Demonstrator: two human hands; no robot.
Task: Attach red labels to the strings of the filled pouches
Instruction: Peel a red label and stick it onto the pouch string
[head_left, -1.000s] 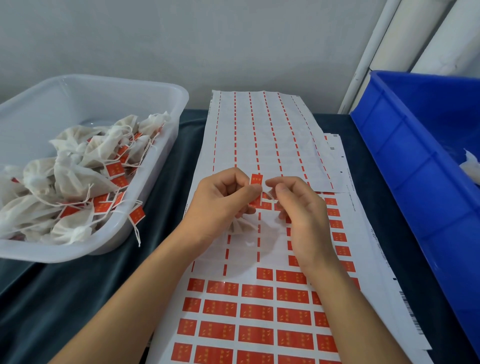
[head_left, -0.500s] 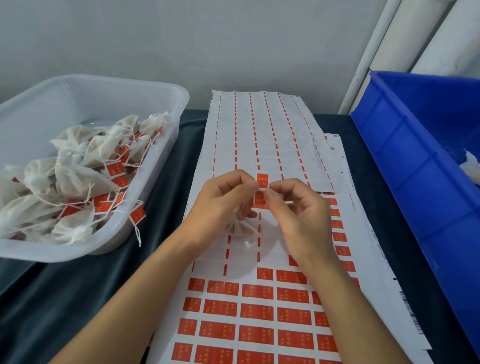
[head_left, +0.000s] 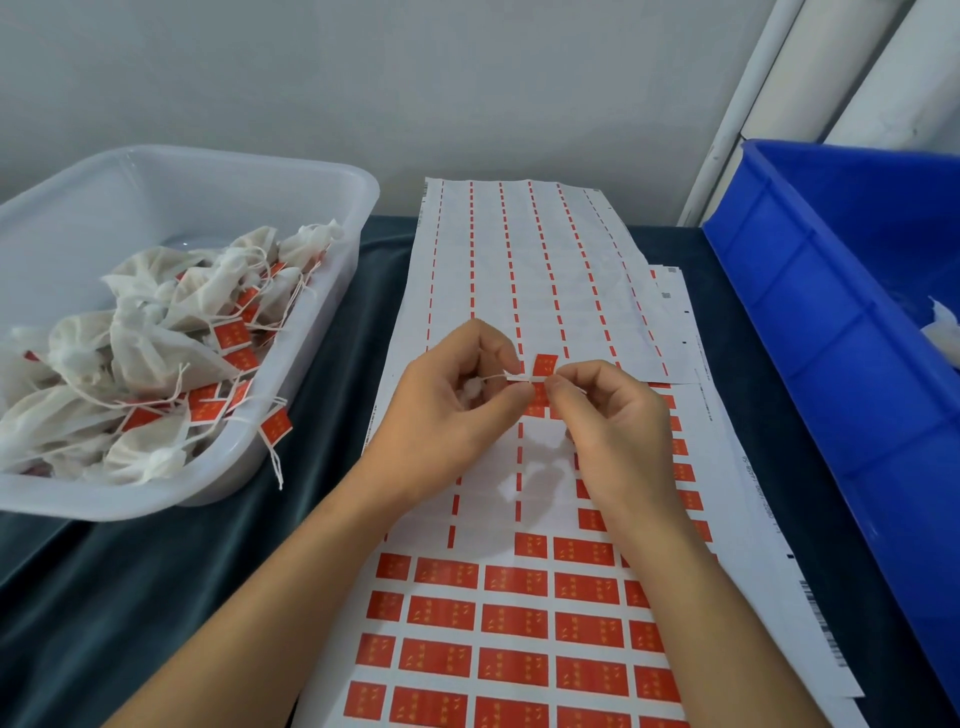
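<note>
1. Over the middle of the label sheet (head_left: 498, 613), my two hands meet above the peeled rows.
2. My left hand (head_left: 447, 415) has its fingers curled, thumb and forefinger pinching the white string (head_left: 498, 378) of a small white pouch (head_left: 471, 387) tucked partly inside the palm; most of the pouch is hidden.
3. My right hand (head_left: 613, 421) pinches a red label (head_left: 544, 366) between thumb and forefinger; the label stands upright, its top half showing above my fingertips, its lower part behind them.
4. That string runs sideways from the left fingers to the label and touches it at about its middle.
5. Nearer me, the sheet has full rows of red labels; farther away only narrow red strips are left on white backing.
6. More backing sheets (head_left: 727, 467) lie under it, sticking out on the right.
7. On my left, a clear plastic tub (head_left: 332, 322) sits on the dark tabletop (head_left: 156, 597), holding a pile of white pouches with red labels on their strings; one labelled string hangs over the tub's near rim.
8. On my right stands a blue bin (head_left: 810, 374), with a bit of something white showing inside at the frame's edge.
</note>
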